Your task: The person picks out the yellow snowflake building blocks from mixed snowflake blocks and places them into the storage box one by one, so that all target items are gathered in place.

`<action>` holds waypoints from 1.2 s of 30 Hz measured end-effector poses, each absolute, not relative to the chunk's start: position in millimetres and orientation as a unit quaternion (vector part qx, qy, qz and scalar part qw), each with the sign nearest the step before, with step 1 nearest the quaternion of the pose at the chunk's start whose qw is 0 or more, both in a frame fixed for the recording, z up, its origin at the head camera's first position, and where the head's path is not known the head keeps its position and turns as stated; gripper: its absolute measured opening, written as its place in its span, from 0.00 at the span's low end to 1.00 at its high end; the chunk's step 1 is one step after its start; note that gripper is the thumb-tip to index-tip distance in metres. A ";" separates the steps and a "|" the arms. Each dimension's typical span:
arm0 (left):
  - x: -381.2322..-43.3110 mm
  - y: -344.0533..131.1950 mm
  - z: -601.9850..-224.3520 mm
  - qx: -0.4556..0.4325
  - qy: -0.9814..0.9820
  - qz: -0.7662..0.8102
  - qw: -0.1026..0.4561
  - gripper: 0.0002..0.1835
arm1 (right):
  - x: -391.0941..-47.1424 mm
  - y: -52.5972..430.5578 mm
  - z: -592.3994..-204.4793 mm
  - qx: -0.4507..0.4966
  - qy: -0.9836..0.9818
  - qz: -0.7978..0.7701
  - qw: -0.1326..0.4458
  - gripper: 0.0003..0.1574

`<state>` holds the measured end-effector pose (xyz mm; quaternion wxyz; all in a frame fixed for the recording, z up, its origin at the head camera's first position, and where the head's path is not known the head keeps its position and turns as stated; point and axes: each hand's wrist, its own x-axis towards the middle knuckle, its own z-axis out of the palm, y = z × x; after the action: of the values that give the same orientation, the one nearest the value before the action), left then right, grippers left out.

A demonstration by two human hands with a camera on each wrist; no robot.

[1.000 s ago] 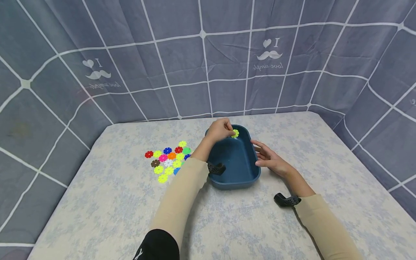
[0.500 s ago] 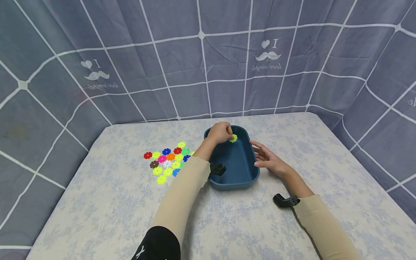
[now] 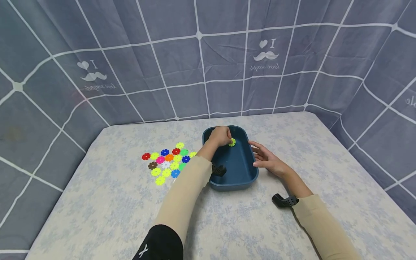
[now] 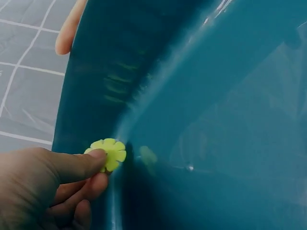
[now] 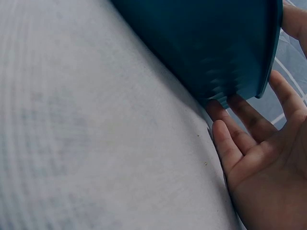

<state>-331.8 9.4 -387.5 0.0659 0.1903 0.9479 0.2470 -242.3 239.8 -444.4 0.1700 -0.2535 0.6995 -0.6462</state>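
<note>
My left hand (image 3: pixel 219 136) reaches into a dark blue plastic basin (image 3: pixel 234 167), near its back end. Between thumb and fingers it pinches a yellow-green notched flower disc (image 4: pixel 115 153), held upright close over the basin's floor in the left wrist view. The disc casts a faint reflection on the glossy wall and floor. On the right side, my right hand (image 3: pixel 269 159) rests its loosely spread fingers (image 5: pixel 249 117) against the outside of the basin wall, with fingertips at the rim. No other disc shows inside the basin.
Left of the basin, several flower discs (image 3: pixel 169 157) in red, yellow, blue, pink, orange, brown, white and green lie flat on the pale patterned tabletop (image 3: pixel 107 202). My left forearm passes beside them. A grey checked curtain (image 3: pixel 182 65) hangs behind the table.
My left hand has moved down and slightly toward me inside the basin, carrying the yellow-green disc lower. My right hand stays at the basin's side. The whole view has shifted slightly.
</note>
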 end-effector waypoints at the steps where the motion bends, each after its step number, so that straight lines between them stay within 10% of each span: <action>1: -332.0 8.6 -388.8 0.189 0.947 0.249 0.066 0.08 | -242.3 239.6 -444.5 -0.254 0.699 -0.646 0.170 0.54; 36: -326.7 4.4 -403.8 0.168 0.943 0.259 0.126 0.14 | -241.7 240.2 -444.1 -0.253 0.702 -0.644 0.168 0.53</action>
<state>-326.7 4.4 -403.8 0.1256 0.1677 0.9430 0.2586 -241.7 240.2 -444.1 0.1684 -0.2533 0.7021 -0.6438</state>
